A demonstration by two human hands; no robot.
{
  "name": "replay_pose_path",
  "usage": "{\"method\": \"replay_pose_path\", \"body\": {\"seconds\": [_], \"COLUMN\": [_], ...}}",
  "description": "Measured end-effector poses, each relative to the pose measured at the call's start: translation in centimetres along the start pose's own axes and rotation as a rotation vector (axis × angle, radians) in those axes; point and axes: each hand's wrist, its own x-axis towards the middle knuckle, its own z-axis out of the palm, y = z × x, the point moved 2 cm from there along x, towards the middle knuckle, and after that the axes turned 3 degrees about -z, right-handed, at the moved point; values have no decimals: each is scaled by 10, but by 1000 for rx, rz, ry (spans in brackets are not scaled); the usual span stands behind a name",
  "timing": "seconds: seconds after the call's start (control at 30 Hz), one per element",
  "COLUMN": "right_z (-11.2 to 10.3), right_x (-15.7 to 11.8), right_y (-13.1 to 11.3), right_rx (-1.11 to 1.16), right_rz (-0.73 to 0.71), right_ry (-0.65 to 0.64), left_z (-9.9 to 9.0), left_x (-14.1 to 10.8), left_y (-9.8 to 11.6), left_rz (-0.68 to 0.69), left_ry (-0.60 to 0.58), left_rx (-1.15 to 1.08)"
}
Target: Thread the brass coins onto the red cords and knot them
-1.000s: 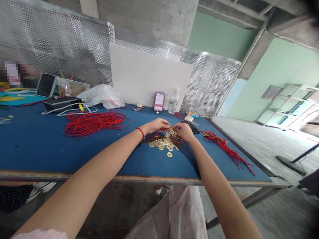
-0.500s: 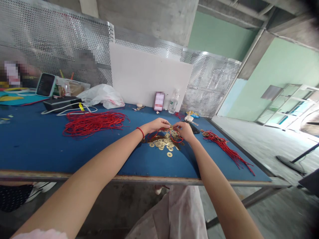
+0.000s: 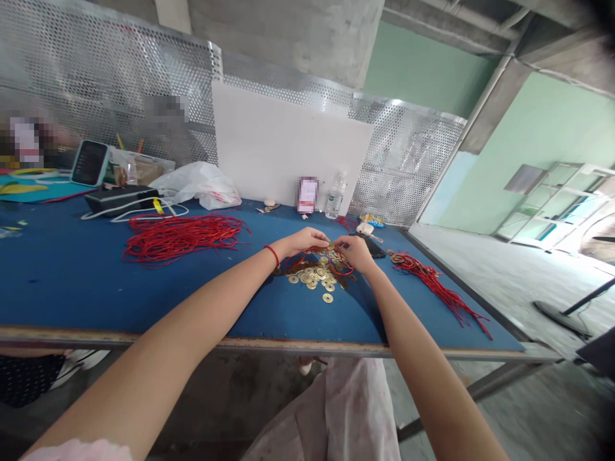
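Note:
My left hand [image 3: 309, 239], with a red cord bracelet at the wrist, pinches a brass coin [image 3: 330, 246] that has a hole in its middle. Close on its right, my right hand [image 3: 354, 250] has thumb and fingers pressed together at the red cord [image 3: 340, 271], which loops down between the hands. Below both hands lies a loose pile of brass coins [image 3: 317, 275] with square holes, one coin [image 3: 327, 298] apart toward the front edge. The exact spot where cord and coin meet is too small to make out.
A bundle of red cords [image 3: 185, 239] lies at left; corded coins [image 3: 423, 272] lie at right. Behind stand a phone [image 3: 307, 195], a water bottle [image 3: 335, 197] and a plastic bag [image 3: 202, 184]. A black object [image 3: 373, 247] sits beyond my right hand. The blue table [image 3: 86, 291] ends at a wooden front edge.
Almost nothing differs. Both hands keep their place over the coins, with only a slight shift of the whole view.

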Motion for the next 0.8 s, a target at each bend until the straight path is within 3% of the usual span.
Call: {"method": "replay_pose_path", "body": {"seconds": [0.4,0.8], "right_z": [3,1], "right_x": [0,-1], "right_y": [15,10], "right_rx": [27,9], "right_rz": [65,43], "right_ry": [35,11], "left_z": [0,2], "left_x": [0,-1], "left_y": [0,3], "left_rz": [-12,-26], "left_ry": [17,45], "left_rx": [11,-7]}}
